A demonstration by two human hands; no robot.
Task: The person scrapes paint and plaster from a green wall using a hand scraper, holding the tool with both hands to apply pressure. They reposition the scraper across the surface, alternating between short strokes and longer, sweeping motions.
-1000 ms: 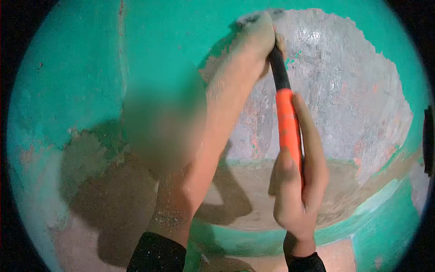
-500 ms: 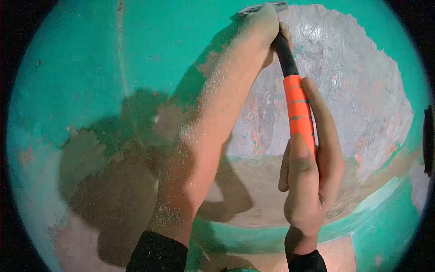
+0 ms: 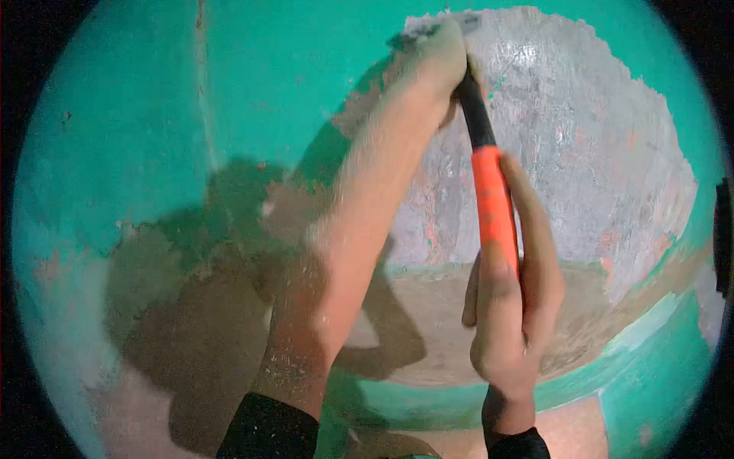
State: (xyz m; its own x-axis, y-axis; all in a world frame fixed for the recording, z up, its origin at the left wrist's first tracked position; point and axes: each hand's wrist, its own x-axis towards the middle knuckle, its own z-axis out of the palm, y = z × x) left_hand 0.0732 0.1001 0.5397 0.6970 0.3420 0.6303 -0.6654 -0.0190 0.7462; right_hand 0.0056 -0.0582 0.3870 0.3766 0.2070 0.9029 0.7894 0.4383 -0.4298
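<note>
- One scraper (image 3: 495,195), with an orange grip and a black shaft, slants down from the upper edge of the wall (image 3: 138,99) toward its lower middle; the blurred head lies at the left end of the grey patch's top edge.
- One grey patch (image 3: 566,153), ragged-edged, fills the wall's upper right, with green paint around its top and small reddish marks in it.
- One brown band (image 3: 436,321) runs below the patch, with green under it and a pinkish area (image 3: 527,438) at the bottom edge.
- One dark shadow (image 3: 191,329) covers much of the lower left.
- One thin vertical line (image 3: 201,84) marks the upper left; one black object (image 3: 722,237), too dark to identify, sits at the right edge.
- The left hand (image 3: 446,63) stands in the way of part of the scraper head, its fingers closed around the black shaft; its forearm, flecked with pale bits, crosses the wall.
- The right hand (image 3: 506,321) grips the lower orange part, thumb in front, fingers along both sides.
- Two hands, two black cuffs (image 3: 271,428).
</note>
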